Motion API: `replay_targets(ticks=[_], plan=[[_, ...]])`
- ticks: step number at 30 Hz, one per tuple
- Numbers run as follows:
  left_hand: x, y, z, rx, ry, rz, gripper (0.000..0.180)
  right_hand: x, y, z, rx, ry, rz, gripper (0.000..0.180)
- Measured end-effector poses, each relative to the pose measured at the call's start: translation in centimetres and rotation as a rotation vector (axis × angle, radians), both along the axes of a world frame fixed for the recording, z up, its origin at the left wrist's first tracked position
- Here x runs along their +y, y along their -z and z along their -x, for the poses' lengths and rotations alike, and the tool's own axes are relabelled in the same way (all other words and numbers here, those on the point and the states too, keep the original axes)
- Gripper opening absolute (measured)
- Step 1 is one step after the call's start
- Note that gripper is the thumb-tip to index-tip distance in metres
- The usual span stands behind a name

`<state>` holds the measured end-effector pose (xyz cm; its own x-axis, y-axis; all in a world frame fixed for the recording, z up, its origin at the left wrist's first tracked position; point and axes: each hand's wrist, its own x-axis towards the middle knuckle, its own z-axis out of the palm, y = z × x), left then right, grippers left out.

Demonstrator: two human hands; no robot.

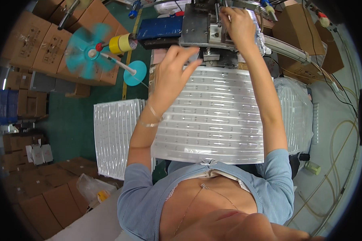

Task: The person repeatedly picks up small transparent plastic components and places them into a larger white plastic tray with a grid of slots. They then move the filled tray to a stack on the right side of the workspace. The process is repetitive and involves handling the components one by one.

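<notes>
A white ribbed plastic tray lies in front of me, with rows of small parts in its grooves. Over its far left corner hovers my left hand, thumb and forefinger spread apart, with nothing visible between them. My right hand reaches farther forward to a metal bench machine. Its fingers are bent and pressed together beside the machine's metal block; what they grip is too small to make out. A metal clamp piece sits at the machine's near edge, between the hands.
More ribbed trays are stacked at left, and a plastic-wrapped tray stack stands at right. A blue metal box adjoins the machine. Beyond it are a spinning turquoise fan, yellow tape rolls and cardboard boxes. Cables hang at right.
</notes>
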<state>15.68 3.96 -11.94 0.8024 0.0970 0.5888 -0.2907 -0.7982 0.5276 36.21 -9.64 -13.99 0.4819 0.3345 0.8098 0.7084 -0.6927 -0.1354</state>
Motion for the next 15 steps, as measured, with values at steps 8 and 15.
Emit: replay_targets(ticks=[8, 15], plan=[[-2.9, 5.2, 15.8, 0.365, 0.174, -0.34, 0.031, -7.2, 1.4, 8.9, 0.066, -0.178, -0.071, 0.031], [-4.4, 9.6, 20.3, 0.558, 0.329, -0.57, 0.032, -14.3, 8.4, 29.2, 0.558, -0.496, 0.351, 0.03]])
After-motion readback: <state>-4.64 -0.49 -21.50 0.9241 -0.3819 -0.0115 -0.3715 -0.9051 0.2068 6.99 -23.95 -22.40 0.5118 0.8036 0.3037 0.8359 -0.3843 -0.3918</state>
